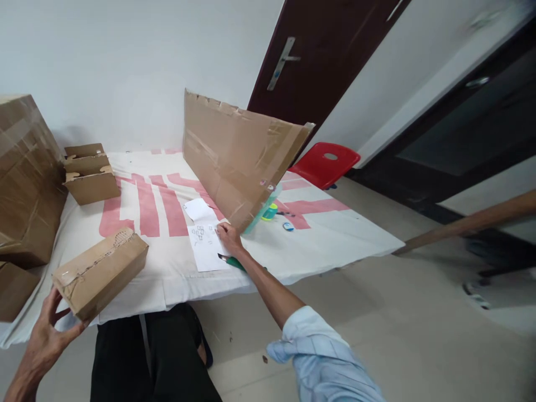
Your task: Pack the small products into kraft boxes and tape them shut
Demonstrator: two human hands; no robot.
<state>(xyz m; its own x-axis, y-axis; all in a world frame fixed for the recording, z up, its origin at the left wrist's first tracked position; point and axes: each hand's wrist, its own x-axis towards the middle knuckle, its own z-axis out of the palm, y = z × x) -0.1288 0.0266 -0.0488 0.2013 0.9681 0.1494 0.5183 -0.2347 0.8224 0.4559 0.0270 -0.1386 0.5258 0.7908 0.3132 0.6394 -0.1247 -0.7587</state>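
Note:
My left hand [49, 334] grips the near left end of a long, narrow cardboard box [103, 271], its thumb and fingers spread around the corner. The box lies slanted at the table's front edge, with a torn strip along its top. At the right side of a white sheet of paper [207, 257] with small drawn squares, my right hand [229, 237] rests with its fingers curled together. What they hold, if anything, is hidden. A green-handled cutting knife [234, 262] lies partly on the paper, below my right wrist.
A large cardboard sheet [243, 156] stands tilted behind my right hand, beside a tape roll [270, 211] and a small round blue-and-white item [288, 226]. An open divided carton [92, 176] and a big taped box [27, 178] stand left. A red chair [324, 164] is behind the table.

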